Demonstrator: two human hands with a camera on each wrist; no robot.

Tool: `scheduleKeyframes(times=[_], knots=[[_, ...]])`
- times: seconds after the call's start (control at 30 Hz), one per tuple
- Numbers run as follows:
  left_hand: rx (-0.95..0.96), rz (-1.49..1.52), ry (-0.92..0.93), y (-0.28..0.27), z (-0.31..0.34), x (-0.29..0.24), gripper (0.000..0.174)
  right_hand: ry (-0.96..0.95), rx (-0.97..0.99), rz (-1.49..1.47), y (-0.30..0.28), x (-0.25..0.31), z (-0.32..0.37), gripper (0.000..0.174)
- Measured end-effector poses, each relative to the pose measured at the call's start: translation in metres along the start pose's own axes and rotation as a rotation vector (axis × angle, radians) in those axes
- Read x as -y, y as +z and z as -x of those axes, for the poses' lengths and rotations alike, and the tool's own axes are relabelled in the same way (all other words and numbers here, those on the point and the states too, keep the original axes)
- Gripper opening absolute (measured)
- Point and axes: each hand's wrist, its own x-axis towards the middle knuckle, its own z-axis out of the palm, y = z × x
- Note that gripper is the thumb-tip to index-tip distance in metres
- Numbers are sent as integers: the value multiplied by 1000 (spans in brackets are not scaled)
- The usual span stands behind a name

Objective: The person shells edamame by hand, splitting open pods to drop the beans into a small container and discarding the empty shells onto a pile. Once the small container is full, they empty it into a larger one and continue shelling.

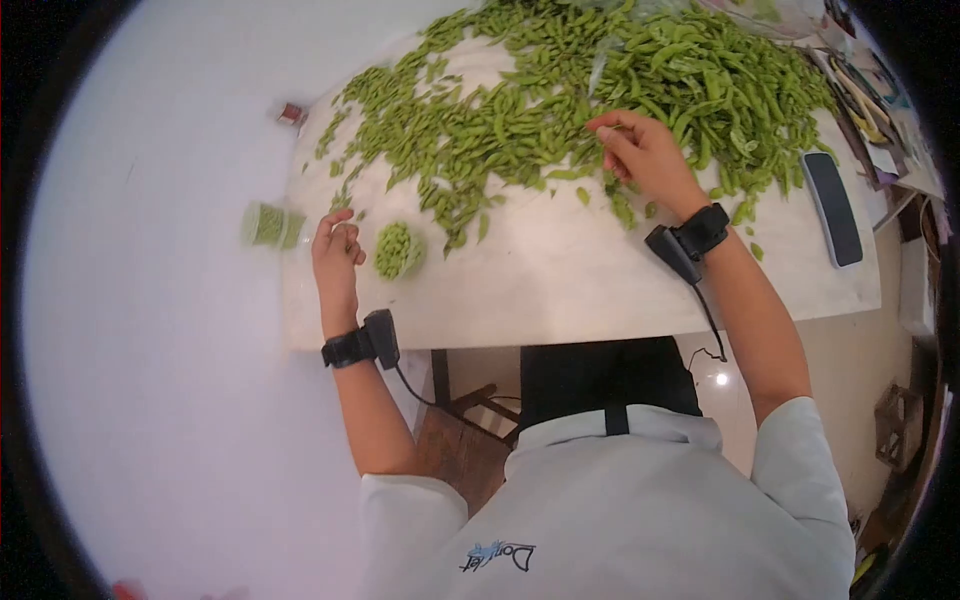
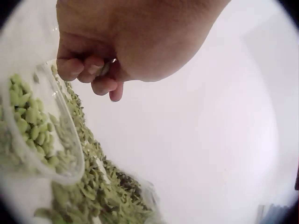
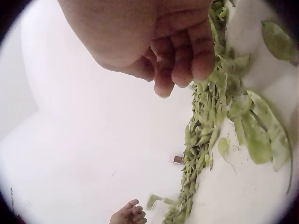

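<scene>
My left hand (image 1: 338, 252), fingers curled, hovers beside a clear cup (image 1: 418, 262) of shelled green beans (image 1: 393, 248). In the left wrist view the cup's rim (image 2: 80, 161) and the beans (image 2: 32, 119) show below the hand (image 2: 117, 46). A small pale patch shows between those fingers; I cannot tell whether it is something held. My right hand (image 1: 645, 155) is over the near edge of a large heap of green bean pods (image 1: 700, 85). Its fingers (image 3: 182, 65) are loosely bent, with nothing visible in them, and a few flat pods (image 3: 259, 133) lie below.
A second clear container (image 1: 268, 225) with green contents stands at the table's left edge. A small dark red item (image 1: 291, 114) is farther back. Loose pods (image 1: 470, 130) spread over the pale tabletop (image 1: 560, 280). A phone (image 1: 832, 208) lies at right, beside stacked papers (image 1: 880, 100).
</scene>
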Motion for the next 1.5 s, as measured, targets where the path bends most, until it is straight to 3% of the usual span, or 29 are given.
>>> scheduleKeyframes(times=[0.17,0.37,0.5,0.7,1.03,1.17,1.27,1.43,1.5], knots=[[29,-317,103,0,0,19,23,-25,13,2,-1,-6,-3,22],[6,-357,236,7,3,11,37,-24,-4,48,0,-5,-2,23],[101,-415,219,26,9,-12,38,-32,14,109,-3,-3,-1,24],[197,-401,395,87,-16,-30,28,-55,0,138,-2,-7,-2,22],[386,-699,671,214,-89,-32,23,-68,5,126,-2,-8,-3,21],[461,-914,573,247,-102,-21,26,-100,-12,130,-1,-10,-4,21],[454,-867,544,252,-99,-19,27,-74,-38,139,-6,-9,-1,22],[298,-590,799,239,-95,-13,23,-48,-12,190,-5,-4,-3,22],[311,-332,603,242,-84,-23,22,-131,-116,189,-5,-12,-6,23]])
